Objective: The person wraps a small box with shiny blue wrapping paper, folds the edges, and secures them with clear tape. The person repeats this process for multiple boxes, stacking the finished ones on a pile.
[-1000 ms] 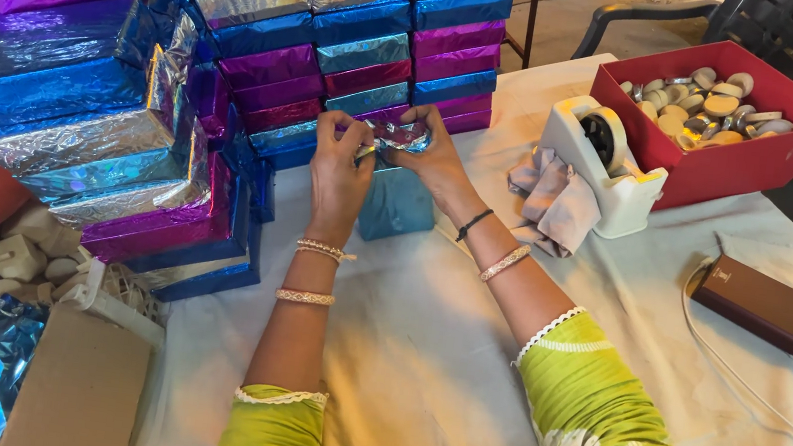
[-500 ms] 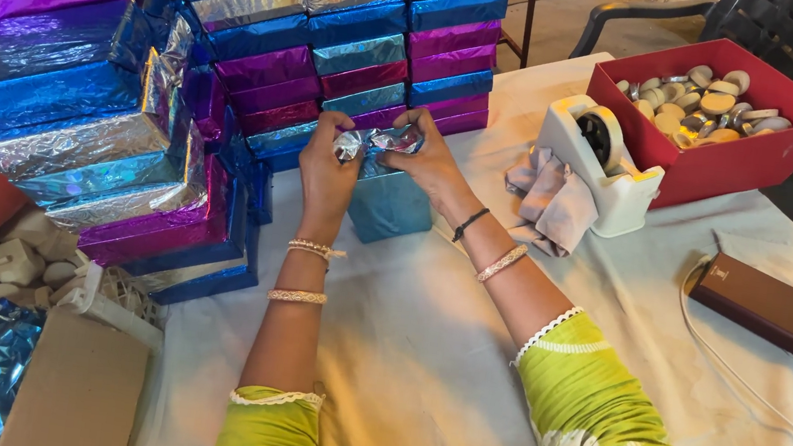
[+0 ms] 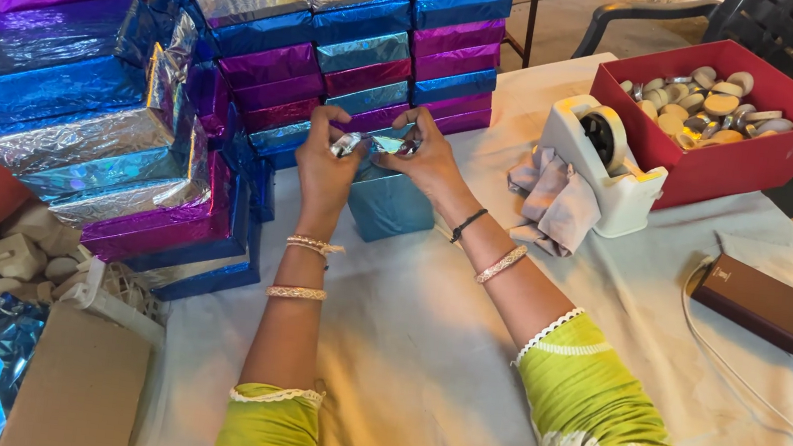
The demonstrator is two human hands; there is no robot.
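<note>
Change: both hands sit a touch higher in the frame than half a second ago, the foil flap more bunched between them
Left hand (image 3: pixel 326 166): pinches the crinkled foil at the top of the teal box (image 3: pixel 390 197)
Right hand (image 3: pixel 428 156): grips the same foil flap from the other side
Teal box: centre of the frame, standing on the counter (image 3: pixel 420 357) just before the stacked wrapped boxes (image 3: pixel 339 34)
Red tray (image 3: pixel 716 166): upper right, holding round pale pieces (image 3: pixel 709 98)
Tape dispenser (image 3: pixel 601 157): white, touching the tray's left side

Upright teal foil-wrapped box (image 3: pixel 389 202), top flaps unsealed
</note>
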